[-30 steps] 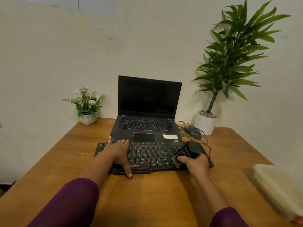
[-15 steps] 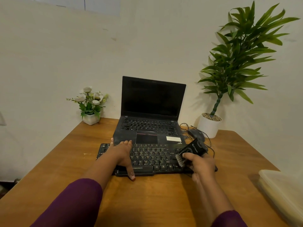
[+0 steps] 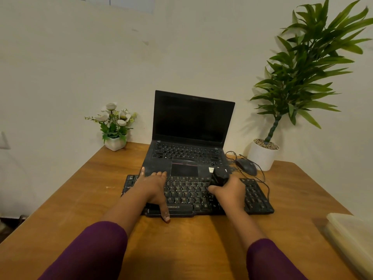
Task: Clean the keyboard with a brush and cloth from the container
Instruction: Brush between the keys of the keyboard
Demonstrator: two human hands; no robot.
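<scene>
A black keyboard (image 3: 191, 193) lies flat on the wooden tabletop (image 3: 191, 239), its long side running 9 to 3 o'clock. A chunky black brush (image 3: 220, 175) is held over its top key rows, bristles hidden. A pale, lidded container (image 3: 351, 237) sits at 4 o'clock, well apart.

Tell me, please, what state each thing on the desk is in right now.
Laptop: lid open, screen dark.
Keyboard: flat on the desk, pressed by the left hand.
Brush: gripped by the right hand.
Container: looks closed, at the right edge.
</scene>
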